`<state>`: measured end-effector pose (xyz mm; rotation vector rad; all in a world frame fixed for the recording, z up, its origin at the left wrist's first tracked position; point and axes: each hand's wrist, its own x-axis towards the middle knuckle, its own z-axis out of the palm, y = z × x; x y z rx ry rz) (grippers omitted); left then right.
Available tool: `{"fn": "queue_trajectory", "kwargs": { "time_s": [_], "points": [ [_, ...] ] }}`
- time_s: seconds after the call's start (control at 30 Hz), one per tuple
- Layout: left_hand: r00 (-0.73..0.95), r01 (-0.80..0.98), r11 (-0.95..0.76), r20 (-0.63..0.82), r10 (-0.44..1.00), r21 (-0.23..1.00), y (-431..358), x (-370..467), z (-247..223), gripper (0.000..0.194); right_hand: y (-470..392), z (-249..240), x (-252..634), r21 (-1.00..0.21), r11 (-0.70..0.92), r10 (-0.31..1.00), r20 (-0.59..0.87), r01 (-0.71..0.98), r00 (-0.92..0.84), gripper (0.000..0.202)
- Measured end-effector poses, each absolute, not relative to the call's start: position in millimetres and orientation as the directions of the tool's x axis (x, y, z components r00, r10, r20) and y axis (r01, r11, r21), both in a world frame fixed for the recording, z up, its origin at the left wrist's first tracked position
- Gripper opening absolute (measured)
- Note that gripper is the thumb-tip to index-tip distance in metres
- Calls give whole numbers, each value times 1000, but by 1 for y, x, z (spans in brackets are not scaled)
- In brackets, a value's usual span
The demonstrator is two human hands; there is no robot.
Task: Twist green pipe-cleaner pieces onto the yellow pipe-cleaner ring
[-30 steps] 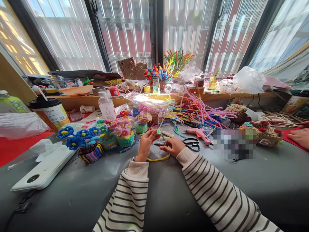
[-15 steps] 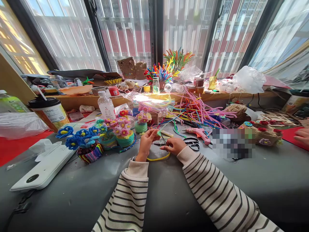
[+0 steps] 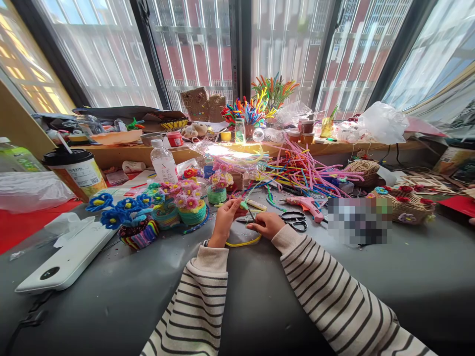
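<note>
My left hand [image 3: 225,221] pinches a light green pipe cleaner [image 3: 244,204] between thumb and fingertips. It is bunched at my fingers, and a loose strand runs up to the right. Closed around a thin dark metal tool [image 3: 251,214], my right hand [image 3: 267,225] points its tip up at the green piece. The tool is too small to name surely. A yellow pipe cleaner [image 3: 245,244] curves on the table below both hands. Black-handled scissors [image 3: 297,221] lie just right of my right hand, their blades partly hidden behind it.
A pink glue gun [image 3: 306,205] rests right of the hands, near heaped pipe cleaners [image 3: 304,170]. At left stand pots of pipe-cleaner flowers [image 3: 138,232], a bottle [image 3: 163,163], a drink cup [image 3: 79,173] and a white device [image 3: 63,257]. A twine-wrapped basket [image 3: 404,205] sits right.
The dark tool has shifted slightly against the green pipe cleaner, while both my hands stay nearly in place. At far right, another person's hand has moved, and a red sheet there is raised.
</note>
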<state>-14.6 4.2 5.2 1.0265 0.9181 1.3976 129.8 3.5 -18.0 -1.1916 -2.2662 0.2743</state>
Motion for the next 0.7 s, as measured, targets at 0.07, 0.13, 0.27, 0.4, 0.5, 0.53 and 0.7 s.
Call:
{"fn": "queue_trajectory", "kwargs": {
  "time_s": [0.07, 0.13, 0.27, 0.4, 0.5, 0.53, 0.7],
  "points": [
    [3, -319, -69, 73, 997, 945, 4, -15, 5, 27, 4, -19, 130, -414, 580, 811, 375, 702, -448, 36],
    [0, -323, -68, 72, 997, 944, 4, -15, 5, 26, 5, -19, 131, -413, 579, 812, 374, 703, -449, 36],
    [-8, -328, -66, 67, 998, 942, 4, -15, 5, 26, 7, -19, 132, -411, 583, 807, 391, 701, -442, 37],
    [-8, -330, -66, 67, 998, 942, 4, -15, 6, 26, 6, -20, 132, -418, 575, 812, 393, 703, -431, 37],
    [-2, -326, -59, 62, 998, 943, 4, -15, 6, 25, 3, -19, 130, -422, 558, 825, 376, 714, -422, 36],
    [2, -322, -54, 58, 998, 945, 4, -15, 6, 25, 2, -19, 130, -419, 553, 829, 367, 720, -422, 36],
    [21, -321, -54, 64, 998, 946, 5, -15, 4, 23, 1, -19, 129, -409, 537, 840, 336, 738, -425, 35]
  ]
}}
